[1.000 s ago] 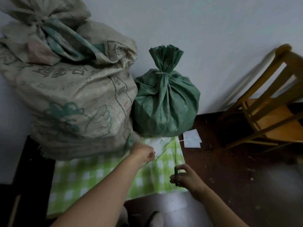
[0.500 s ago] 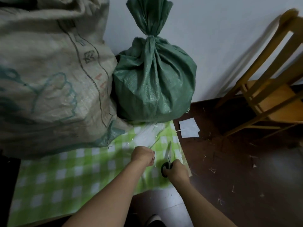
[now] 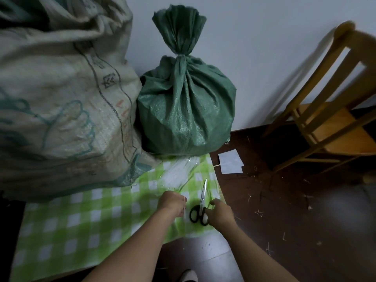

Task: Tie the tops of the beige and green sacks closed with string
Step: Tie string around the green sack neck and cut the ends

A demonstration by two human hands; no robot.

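The big beige sack (image 3: pixel 61 102) stands at the left on a green checked cloth (image 3: pixel 81 216). Beside it the green sack (image 3: pixel 185 110) stands against the wall, its neck gathered and bound tight under a fanned top. My left hand (image 3: pixel 173 203) is curled into a fist on the cloth and pinches a thin pale string (image 3: pixel 184 206). Black-handled scissors (image 3: pixel 200 204) lie on the cloth with blades pointing away. My right hand (image 3: pixel 220 213) rests just right of the handles, fingers loosely curled, touching the handle's edge. The top of the beige sack is out of view.
A clear plastic packet of strings (image 3: pixel 179 174) lies on the cloth below the green sack. A white paper scrap (image 3: pixel 231 163) sits on the dark floor, with string offcuts scattered around. A wooden chair (image 3: pixel 329 119) stands at the right. My shoe (image 3: pixel 189 275) shows below.
The view has tilted down and closer, so the beige sack's top left the frame. My right hand has laid the scissors flat on the cloth and slid right of the handles.
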